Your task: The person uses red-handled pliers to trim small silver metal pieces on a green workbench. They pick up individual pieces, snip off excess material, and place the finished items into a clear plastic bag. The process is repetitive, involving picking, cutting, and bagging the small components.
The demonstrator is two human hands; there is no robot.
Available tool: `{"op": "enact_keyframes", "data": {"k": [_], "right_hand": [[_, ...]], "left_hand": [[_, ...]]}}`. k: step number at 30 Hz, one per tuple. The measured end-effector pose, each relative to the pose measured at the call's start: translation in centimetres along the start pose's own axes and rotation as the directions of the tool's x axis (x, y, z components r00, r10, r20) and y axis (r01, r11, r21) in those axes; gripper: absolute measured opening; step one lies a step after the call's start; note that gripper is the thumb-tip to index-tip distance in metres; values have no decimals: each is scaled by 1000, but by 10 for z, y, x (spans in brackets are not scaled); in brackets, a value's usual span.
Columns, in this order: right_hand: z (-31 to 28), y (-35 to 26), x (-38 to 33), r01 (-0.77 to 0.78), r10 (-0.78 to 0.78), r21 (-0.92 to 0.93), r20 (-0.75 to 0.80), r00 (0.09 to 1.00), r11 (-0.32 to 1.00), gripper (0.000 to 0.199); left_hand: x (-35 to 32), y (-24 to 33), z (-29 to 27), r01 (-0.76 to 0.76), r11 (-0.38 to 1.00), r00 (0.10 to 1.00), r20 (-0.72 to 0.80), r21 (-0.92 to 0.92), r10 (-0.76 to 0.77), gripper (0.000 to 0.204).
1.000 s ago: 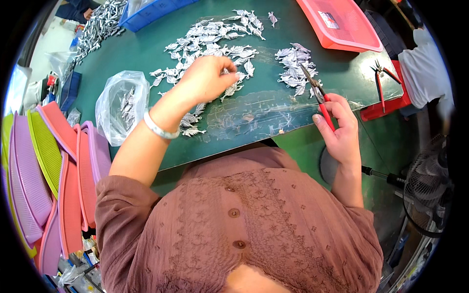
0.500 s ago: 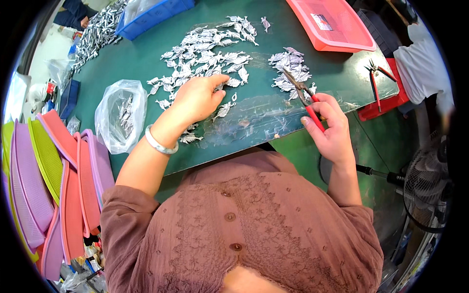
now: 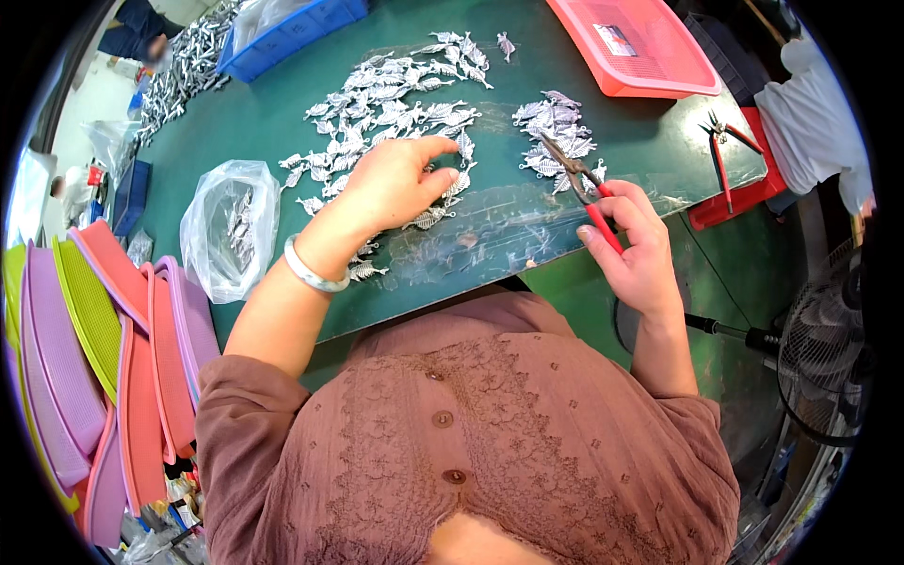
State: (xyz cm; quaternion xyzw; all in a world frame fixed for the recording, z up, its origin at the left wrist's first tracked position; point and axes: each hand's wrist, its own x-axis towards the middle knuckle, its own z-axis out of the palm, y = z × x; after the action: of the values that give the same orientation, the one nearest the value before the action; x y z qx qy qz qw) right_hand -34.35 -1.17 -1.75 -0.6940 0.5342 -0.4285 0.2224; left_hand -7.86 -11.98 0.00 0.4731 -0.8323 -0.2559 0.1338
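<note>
My left hand rests palm down on a spread of silver leaf-shaped metal pieces on the green table, fingers curled over a few of them. A pale bangle circles that wrist. My right hand grips red-handled pliers, jaws pointing up-left toward a smaller pile of the silver leaves. A clear plastic sheet covers the table's near edge between both hands.
A clear bag of silver pieces lies left of my arm. Stacked coloured trays stand at far left. A pink tray and blue bin sit at the back. More red pliers lie at right, near another person's white sleeve. A fan stands lower right.
My left hand has slid back toward me across the leaf pieces. My right hand with the pliers has shifted slightly left, toward the smaller pile.
</note>
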Motion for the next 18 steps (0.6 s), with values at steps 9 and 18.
{"op": "enact_keyframes", "data": {"k": [9,18], "right_hand": [[1,-1,1,0,0,-16,-5,1000,1000,20],[-1,2,1,33,-34,-34,-5,999,999,20]], "left_hand": [[21,18,17,192,943,979,-127,271,-163,33],[9,5,6,37,979,997,-77,200,-22,24]]}}
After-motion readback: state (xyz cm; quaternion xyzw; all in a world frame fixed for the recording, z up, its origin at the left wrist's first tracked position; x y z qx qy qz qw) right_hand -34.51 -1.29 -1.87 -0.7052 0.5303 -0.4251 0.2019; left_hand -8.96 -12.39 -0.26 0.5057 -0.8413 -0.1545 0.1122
